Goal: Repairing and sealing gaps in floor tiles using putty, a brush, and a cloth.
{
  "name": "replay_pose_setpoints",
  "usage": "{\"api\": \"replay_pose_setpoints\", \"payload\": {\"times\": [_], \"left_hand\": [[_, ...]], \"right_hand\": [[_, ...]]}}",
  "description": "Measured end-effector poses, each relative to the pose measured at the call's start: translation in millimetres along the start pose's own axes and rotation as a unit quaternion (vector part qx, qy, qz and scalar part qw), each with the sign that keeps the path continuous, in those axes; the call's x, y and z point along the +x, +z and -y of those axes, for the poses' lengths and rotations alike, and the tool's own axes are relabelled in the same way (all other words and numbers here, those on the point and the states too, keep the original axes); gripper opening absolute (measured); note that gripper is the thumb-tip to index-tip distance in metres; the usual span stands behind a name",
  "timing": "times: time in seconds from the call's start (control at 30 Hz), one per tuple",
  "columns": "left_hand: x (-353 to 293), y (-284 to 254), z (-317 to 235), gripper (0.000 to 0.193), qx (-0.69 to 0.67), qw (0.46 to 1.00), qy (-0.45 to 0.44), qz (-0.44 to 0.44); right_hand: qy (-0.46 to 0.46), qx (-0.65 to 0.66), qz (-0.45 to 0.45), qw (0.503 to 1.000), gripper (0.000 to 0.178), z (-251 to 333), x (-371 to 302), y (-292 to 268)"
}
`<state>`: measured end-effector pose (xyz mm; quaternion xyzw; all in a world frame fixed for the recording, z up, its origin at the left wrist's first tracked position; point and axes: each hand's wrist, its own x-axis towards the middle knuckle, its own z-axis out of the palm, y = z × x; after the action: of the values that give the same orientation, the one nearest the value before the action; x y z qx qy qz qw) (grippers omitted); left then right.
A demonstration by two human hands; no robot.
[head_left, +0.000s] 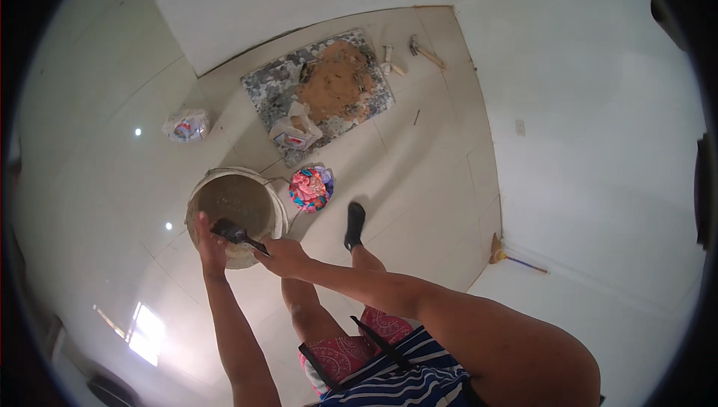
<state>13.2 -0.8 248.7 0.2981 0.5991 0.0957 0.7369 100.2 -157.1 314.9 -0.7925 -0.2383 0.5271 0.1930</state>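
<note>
Over the near side of a large pale bucket [278, 209] I hold a dark short-handled brush [230, 232]; its exact kind is hard to make out. My right hand [287, 259] is wrapped round its handle. The dark head points left, toward my left hand [212, 251], which is open with fingers extended upward beside it. Whether palm and head touch, I cannot tell. Inside the bucket is murky grey-brown water [235, 201].
Beyond the bucket, a grey patterned board [262, 81] carries brown powdery mix [336, 81] and an opened bag [295, 134]. A colourful cloth bundle [311, 188] sits right of the bucket, a plastic bag [187, 126] to its upper left. A hammer [428, 52] lies near the wall.
</note>
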Motion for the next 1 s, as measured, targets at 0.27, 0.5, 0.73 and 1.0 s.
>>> {"api": "replay_pose_setpoints", "payload": {"times": [0.27, 0.5, 0.73, 1.0], "left_hand": [[-103, 39, 52, 0.030, -0.043, 0.972, -0.080, 0.215], [-161, 164, 112, 0.020, 0.041, 0.979, 0.022, 0.199], [-199, 339, 181, 0.017, 0.314, 0.926, 0.123, 0.170], [-184, 400, 238, 0.033, 0.493, 0.803, 0.305, 0.137]], "right_hand": [[-0.204, -0.053, -0.088, 0.974, 0.028, -67, -52, -25], [-0.125, -0.051, -0.118, 0.984, 0.033, -212, -132, -95], [0.056, 0.075, -0.249, 0.964, 0.028, -437, -225, -201], [0.236, 0.217, -0.380, 0.867, 0.019, -583, -320, -214]]}}
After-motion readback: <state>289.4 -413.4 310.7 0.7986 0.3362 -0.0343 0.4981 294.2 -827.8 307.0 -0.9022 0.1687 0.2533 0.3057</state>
